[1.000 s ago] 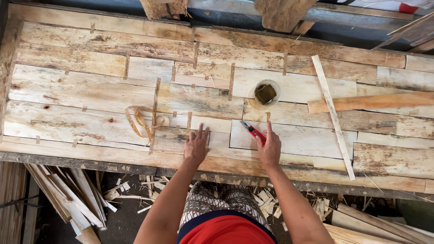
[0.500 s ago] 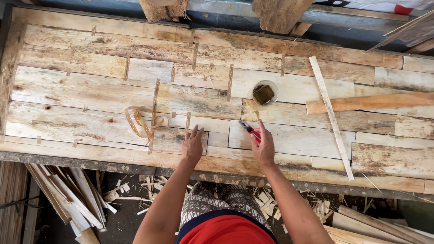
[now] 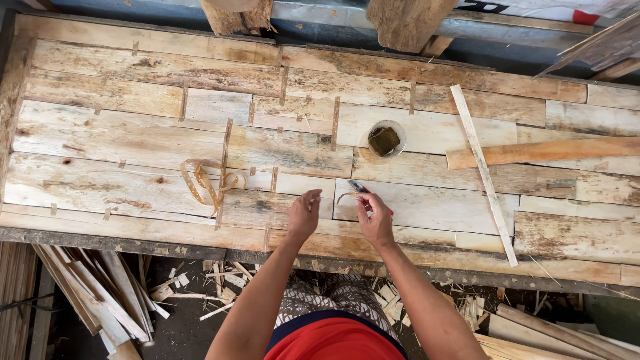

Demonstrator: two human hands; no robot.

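Note:
My right hand [image 3: 375, 218] grips a small red-handled knife [image 3: 361, 189] over the near part of a big panel of pale wood veneer pieces [image 3: 133, 143]. A thin curled veneer strip [image 3: 347, 195] lifts off the panel at the blade tip. My left hand [image 3: 304, 215] hovers just left of it with fingers bent and pinched loosely; it seems to hold nothing. Short brown tape strips [image 3: 274, 180] cross the joints between the pieces.
A small round cup of dark glue [image 3: 385, 140] stands beyond my hands. A coil of brown strip [image 3: 205, 180] lies to the left. A long thin slat [image 3: 483, 173] and a wooden handle [image 3: 543, 152] lie at right. Offcuts [image 3: 100, 293] litter the floor below.
Both hands have lifted off the panel and drawn together. The right hand has turned the knife and a thin curled strip now rises at its tip.

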